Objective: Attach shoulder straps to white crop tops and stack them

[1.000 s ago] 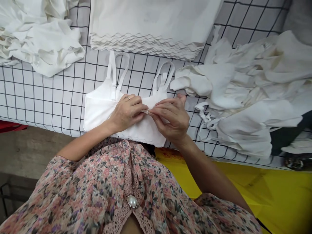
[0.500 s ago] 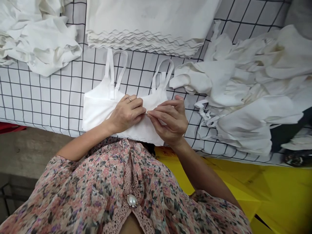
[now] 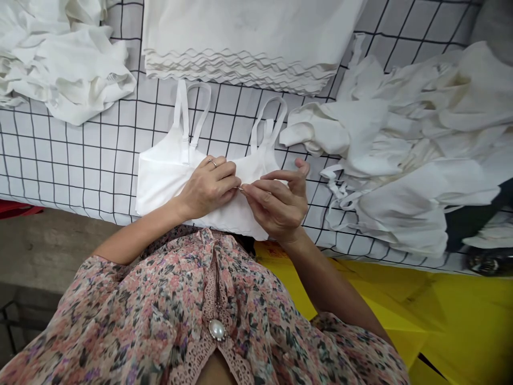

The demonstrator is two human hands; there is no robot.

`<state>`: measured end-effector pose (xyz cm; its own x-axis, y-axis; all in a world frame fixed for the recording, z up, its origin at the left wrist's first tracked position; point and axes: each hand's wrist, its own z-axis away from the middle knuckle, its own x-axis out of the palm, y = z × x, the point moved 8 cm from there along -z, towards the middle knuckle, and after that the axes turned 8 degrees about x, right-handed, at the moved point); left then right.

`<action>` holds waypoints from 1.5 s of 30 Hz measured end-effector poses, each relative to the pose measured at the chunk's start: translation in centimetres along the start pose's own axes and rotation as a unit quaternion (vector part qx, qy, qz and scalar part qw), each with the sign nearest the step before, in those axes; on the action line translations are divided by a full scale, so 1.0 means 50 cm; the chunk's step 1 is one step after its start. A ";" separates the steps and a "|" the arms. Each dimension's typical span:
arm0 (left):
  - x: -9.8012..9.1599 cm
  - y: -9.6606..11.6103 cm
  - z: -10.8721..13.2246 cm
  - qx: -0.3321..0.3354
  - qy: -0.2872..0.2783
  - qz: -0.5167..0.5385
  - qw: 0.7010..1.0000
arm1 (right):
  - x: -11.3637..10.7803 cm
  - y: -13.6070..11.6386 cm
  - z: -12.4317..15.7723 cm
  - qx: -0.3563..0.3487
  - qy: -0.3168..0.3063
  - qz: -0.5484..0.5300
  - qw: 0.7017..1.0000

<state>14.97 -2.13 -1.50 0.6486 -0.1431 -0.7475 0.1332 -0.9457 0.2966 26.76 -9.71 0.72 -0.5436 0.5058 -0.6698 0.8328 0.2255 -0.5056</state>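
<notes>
A white strappy bra top (image 3: 164, 179) lies flat on a grid-patterned mat, with its two straps (image 3: 192, 112) pointing away from me. My left hand (image 3: 208, 187), with a ring on one finger, grips a fold of the top's front. My right hand (image 3: 276, 203) is close beside it, holding the same fabric between thumb and forefinger. A small metal pin (image 3: 240, 188) glints between the two hands, too small to make out fully. Its far end is hidden by my fingers.
A stack of white scallop-edged fabric (image 3: 240, 32) lies beyond the top. Loose white garments are heaped at left (image 3: 60, 69) and right (image 3: 401, 160) on the black-and-white grid mat (image 3: 68, 160). A yellow sheet (image 3: 441, 315) lies below the mat's right edge.
My right hand's upper fingers have lifted and spread away from the fabric, while its thumb and forefinger stay at the metal pin. My left hand has barely moved.
</notes>
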 end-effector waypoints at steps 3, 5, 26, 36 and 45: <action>-0.007 0.002 -0.004 0.007 0.017 -0.006 1.000 | 0.008 0.010 0.010 0.014 -0.024 0.024 0.999; -0.006 0.001 -0.003 0.008 0.015 -0.007 1.000 | 0.010 0.015 0.015 0.025 -0.039 0.027 0.999; -0.013 0.003 -0.005 0.013 0.022 0.011 1.000 | 0.007 0.010 0.000 0.006 -0.068 0.033 0.997; -0.017 0.000 -0.005 0.003 0.031 0.030 0.999 | 0.003 0.018 -0.016 -0.022 -0.061 0.000 0.998; -0.016 -0.013 0.000 -0.020 -0.003 0.095 0.995 | 0.017 0.043 -0.011 -0.013 -0.106 -0.015 0.994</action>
<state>14.39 -1.39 -1.11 0.6598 -0.3202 -0.6798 0.0392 -0.8888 0.4566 28.16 -8.36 -0.65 -0.5758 0.3131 -0.7552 0.8168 0.2605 -0.5148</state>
